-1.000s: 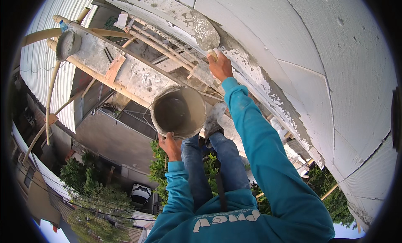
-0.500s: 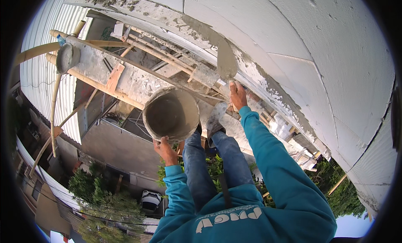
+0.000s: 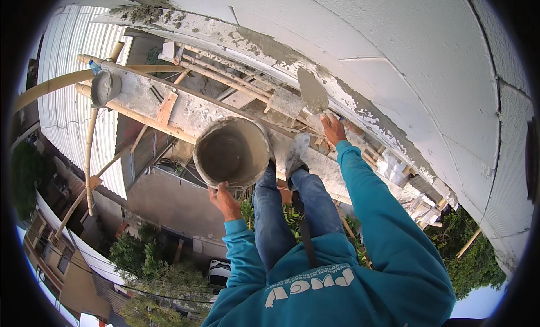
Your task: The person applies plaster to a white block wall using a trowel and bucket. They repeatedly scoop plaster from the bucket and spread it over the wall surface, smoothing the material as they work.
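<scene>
My left hand (image 3: 225, 202) grips the near rim of a round mortar bucket (image 3: 216, 175), tilted so that its wide mouth faces me. Grey wet residue coats the inside, with a small pool at the bottom. To the right, my right hand (image 3: 333, 129) is closed round the handle of a trowel (image 3: 313, 92). The trowel's blade is smeared grey and points away from me, beside a ledge (image 3: 349, 96) along the wall that carries patchy mortar. Whether the blade touches the ledge I cannot tell.
A pale block wall (image 3: 405, 40) curves along the right. I stand on a narrow plank platform (image 3: 191, 110) on bamboo poles (image 3: 90, 158), high above a yard with trees and a car (image 3: 219, 273). A second bucket (image 3: 105, 89) stands at the platform's far left end.
The trowel has turned, so its blade shows broader and tilts more to the left at the tip. My left hand keeps the bucket nearly still. The whole view has shifted slightly.
</scene>
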`<action>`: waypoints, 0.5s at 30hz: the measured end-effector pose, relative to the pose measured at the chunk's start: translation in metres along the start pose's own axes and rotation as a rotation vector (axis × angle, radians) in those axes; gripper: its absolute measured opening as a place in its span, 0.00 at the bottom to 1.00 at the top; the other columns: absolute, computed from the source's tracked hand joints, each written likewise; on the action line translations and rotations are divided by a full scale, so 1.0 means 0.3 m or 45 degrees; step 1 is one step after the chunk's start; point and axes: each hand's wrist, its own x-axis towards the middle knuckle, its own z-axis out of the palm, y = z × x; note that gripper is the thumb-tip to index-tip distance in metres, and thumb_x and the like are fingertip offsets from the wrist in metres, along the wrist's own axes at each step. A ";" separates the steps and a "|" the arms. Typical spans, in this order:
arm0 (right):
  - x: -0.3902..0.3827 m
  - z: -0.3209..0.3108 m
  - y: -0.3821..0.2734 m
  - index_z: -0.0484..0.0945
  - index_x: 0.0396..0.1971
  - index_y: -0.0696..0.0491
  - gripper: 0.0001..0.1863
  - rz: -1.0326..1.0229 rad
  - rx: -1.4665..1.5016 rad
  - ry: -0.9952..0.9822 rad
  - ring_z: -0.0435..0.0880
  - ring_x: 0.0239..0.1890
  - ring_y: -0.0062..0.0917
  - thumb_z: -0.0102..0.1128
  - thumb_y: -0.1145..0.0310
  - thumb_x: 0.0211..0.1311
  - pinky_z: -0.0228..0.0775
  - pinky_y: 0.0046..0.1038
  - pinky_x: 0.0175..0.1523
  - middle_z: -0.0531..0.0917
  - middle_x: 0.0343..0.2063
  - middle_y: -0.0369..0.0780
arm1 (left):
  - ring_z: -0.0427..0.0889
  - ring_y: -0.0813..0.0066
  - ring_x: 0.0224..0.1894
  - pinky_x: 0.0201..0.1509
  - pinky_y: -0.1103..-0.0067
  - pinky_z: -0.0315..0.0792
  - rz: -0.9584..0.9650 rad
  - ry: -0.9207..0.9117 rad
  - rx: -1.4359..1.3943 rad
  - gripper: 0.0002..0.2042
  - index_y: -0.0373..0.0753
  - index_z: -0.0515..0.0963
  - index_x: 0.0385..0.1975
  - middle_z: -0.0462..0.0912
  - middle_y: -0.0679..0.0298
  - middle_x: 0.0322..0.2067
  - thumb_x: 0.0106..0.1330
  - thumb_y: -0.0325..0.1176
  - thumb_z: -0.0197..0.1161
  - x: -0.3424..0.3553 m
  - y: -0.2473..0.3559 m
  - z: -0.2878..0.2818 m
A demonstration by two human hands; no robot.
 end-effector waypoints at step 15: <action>-0.560 -0.473 -0.525 0.72 0.55 0.56 0.21 -0.991 -0.643 0.073 0.82 0.41 0.47 0.53 0.67 0.62 0.75 0.44 0.42 0.77 0.46 0.53 | 0.75 0.67 0.57 0.59 0.79 0.66 0.584 -0.247 0.168 0.33 0.31 0.62 0.66 0.72 0.50 0.61 0.54 0.21 0.52 -0.372 0.403 0.179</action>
